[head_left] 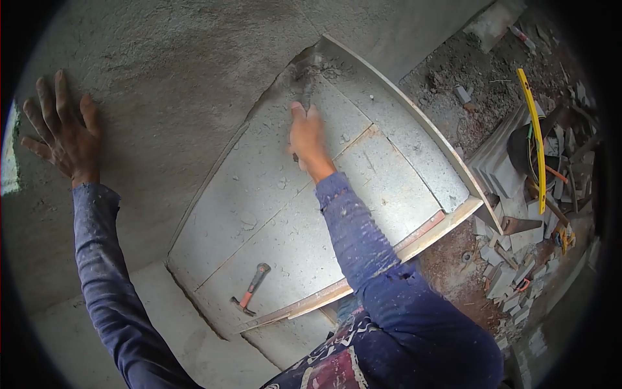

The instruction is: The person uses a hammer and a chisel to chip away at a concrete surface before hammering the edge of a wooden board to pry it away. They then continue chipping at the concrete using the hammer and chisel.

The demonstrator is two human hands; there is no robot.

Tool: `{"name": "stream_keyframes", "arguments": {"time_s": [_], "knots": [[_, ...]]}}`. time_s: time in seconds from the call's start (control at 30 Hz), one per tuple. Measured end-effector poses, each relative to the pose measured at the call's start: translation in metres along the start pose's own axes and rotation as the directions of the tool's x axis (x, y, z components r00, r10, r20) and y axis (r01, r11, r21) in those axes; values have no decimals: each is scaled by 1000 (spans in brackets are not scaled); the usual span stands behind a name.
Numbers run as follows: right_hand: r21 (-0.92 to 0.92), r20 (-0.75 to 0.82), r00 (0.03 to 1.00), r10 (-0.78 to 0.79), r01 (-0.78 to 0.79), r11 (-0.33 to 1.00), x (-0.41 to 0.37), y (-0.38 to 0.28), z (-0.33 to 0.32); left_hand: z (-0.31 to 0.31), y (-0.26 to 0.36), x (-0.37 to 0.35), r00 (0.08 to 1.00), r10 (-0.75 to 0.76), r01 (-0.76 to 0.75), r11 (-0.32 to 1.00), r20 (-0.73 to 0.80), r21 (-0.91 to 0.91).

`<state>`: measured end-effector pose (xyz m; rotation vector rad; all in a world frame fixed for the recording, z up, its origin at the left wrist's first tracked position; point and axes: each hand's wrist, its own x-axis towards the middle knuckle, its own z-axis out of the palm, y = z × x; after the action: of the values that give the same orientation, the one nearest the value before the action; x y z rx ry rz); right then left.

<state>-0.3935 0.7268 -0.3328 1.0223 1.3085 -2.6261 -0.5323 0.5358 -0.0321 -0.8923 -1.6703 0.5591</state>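
Note:
My left hand [65,133] lies flat on the rough plastered wall [155,84], fingers spread, holding nothing. Closed around a hand tool [304,84], my right hand [306,136] is over the tiled slab [259,194], towards its far corner. Motion blurs the tool, so its kind cannot be made out; a dark handle end shows below my fist. Loose grey debris [321,63] lies around the tool's tip in that corner. Nearer to me, a hammer [251,290] with an orange and dark handle rests on the slab.
A raised board edge [414,113] borders the slab on the right. On the ground beyond are a yellow spirit level [536,139], stacked tiles [502,155], a handsaw [520,225] and broken tile pieces [508,285]. The slab's front edge [324,295] is close to my body.

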Motion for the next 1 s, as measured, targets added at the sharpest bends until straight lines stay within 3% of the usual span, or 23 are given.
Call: {"name": "stream_keyframes", "arguments": {"time_s": [0.03,0.07,0.1,0.17,0.2,0.23,0.27,0.3,0.37,0.4,0.47,0.5,0.57,0.6,0.67,0.7,0.77,0.8,0.87,0.9,0.93,0.97,1.0], "knots": [[-19,-129,963,-236,236,972,0,11,-1,0,1,0,1000,5,-5,1000,-1,-5],[-69,-243,860,-448,445,893,-4,16,-1,-2,1,-3,1000,10,-10,1000,7,-10],[-69,-238,868,-436,433,899,-5,19,4,-3,1,-5,1000,14,-14,1000,22,-10],[190,-505,801,-321,466,864,-3,15,19,-2,0,-4,1000,9,-9,1000,15,-7],[187,-507,800,-320,464,866,4,23,18,-4,0,-6,1000,8,-7,1000,18,-11],[22,-311,919,-241,261,965,19,32,15,-3,-1,-5,1000,7,-7,1000,13,-6],[-189,-131,986,-98,72,979,18,21,13,-1,0,-4,1000,6,-6,1000,9,-1],[-190,-137,985,-100,73,979,11,18,8,-1,1,-2,1000,3,-3,1000,6,-6],[-63,-142,932,-332,327,943,-8,7,3,0,-1,-4,1000,10,-10,1000,6,-5],[-61,-134,937,-322,316,947,-13,3,9,-2,-1,-5,1000,14,-14,1000,19,0],[18,-436,759,-484,545,838,-14,-4,17,-3,1,-4,1000,-4,5,999,22,-35],[14,-434,760,-485,544,839,-6,5,20,-3,0,-5,1000,-8,8,999,25,-35],[-315,-241,908,-342,260,913,8,11,24,-3,1,-3,1000,-9,10,1000,23,-26],[-311,-244,904,-351,270,911,3,7,18,-3,1,-1,1000,-9,10,1000,10,-25],[149,-54,988,-146,152,977,-13,-3,5,-1,1,-4,1000,-14,15,999,17,-30],[146,-46,990,-134,139,980,-22,-8,8,-2,0,-6,999,-13,14,1000,31,-26],[402,-227,909,-349,414,817,-36,-13,10,-2,2,-3,1000,-8,8,999,8,-50],[403,-224,910,-348,412,817,-20,-2,15,0,2,-3,1000,-7,8,999,9,-46],[107,-553,683,-477,627,772,12,19,27,-3,1,-3,1000,-19,19,999,9,-37],[106,-555,676,-485,636,765,11,20,22,-3,0,-3,1000,-23,23,999,-2,-36],[25,-287,897,-337,359,933,9,21,11,1,-1,-4,1000,-21,21,999,-4,-33],[-150,-26,997,-71,66,986,0,20,1,1,-2,-6,1000,-19,19,999,6,-28],[-147,-29,997,-72,67,987,-15,10,-6,3,-2,-3,1000,-16,16,999,3,-30]]}}
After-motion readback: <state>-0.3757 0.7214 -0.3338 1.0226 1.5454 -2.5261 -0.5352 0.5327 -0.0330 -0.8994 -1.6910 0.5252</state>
